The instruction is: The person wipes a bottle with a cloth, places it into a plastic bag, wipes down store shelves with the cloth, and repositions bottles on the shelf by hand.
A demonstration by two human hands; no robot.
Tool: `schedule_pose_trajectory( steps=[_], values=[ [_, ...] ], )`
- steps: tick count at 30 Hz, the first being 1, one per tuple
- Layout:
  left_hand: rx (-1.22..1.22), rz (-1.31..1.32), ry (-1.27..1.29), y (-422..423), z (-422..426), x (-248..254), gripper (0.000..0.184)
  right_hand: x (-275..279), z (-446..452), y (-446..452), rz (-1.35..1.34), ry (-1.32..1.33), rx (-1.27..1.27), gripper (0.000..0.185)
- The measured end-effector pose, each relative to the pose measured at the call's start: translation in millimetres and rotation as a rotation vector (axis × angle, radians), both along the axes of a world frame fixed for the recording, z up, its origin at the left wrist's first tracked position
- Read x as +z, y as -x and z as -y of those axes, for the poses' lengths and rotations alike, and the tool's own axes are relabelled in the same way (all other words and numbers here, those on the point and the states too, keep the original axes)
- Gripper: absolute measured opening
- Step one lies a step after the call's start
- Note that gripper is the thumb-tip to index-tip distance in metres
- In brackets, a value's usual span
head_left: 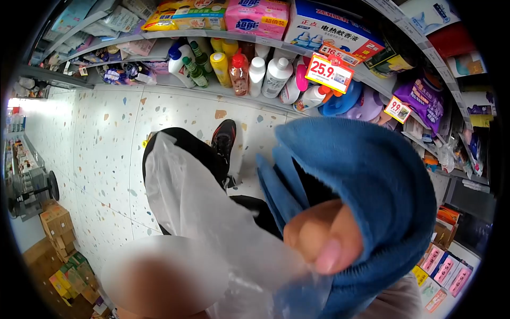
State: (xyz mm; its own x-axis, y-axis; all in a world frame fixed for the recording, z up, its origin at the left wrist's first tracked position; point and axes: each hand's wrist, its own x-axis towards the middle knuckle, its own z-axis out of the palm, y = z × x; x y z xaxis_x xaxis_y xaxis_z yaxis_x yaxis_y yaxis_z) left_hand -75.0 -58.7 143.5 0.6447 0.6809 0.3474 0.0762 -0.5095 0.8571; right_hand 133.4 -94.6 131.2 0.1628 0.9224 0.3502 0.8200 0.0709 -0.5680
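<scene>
My right hand point(324, 239) is closed, its fingers curled and thumb pressed in, among the folds of a thick blue cloth point(388, 175). The cloth bulges up and around the hand, and some of its layers hang beside it. A thin, clear plastic bag point(196, 207) stretches from the upper left down to my right thumb, touching it. At the lower left, a blurred patch covers what looks like my left hand point(154, 284), close against the bag. Its fingers cannot be made out.
A shelf point(271, 42) curves ahead with bottles point(256, 76), boxed goods and red price tags point(329, 73). Cardboard boxes point(57, 226) stand at the left. My shoe point(224, 141) rests on the speckled floor point(106, 143). A purple bag point(422, 101) sits at right.
</scene>
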Motion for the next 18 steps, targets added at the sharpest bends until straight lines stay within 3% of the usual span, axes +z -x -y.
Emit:
schedule_pose_trajectory(
  steps=[10, 11, 13, 15, 18],
  values=[
    [-0.046, 0.017, -0.090, 3, -15, -10, 0.021, -9, 7, -15, 0.007, -0.017, 0.018, 0.030],
    [-0.260, -0.061, -0.062, 9, -32, -11, 0.020, -10, 7, -16, 0.011, -0.021, 0.021, 0.030],
    [-0.053, -0.201, -0.099, 9, -12, -11, 0.014, -14, 10, -18, 0.014, -0.028, 0.031, 0.030],
    [0.245, -0.152, -0.127, -5, 9, -26, 0.030, -18, 12, -21, 0.025, -0.032, 0.044, 0.031],
    [0.309, 0.050, -0.152, -12, -3, -41, 0.016, -28, 15, -20, 0.040, -0.042, 0.076, 0.031]
  ],
)
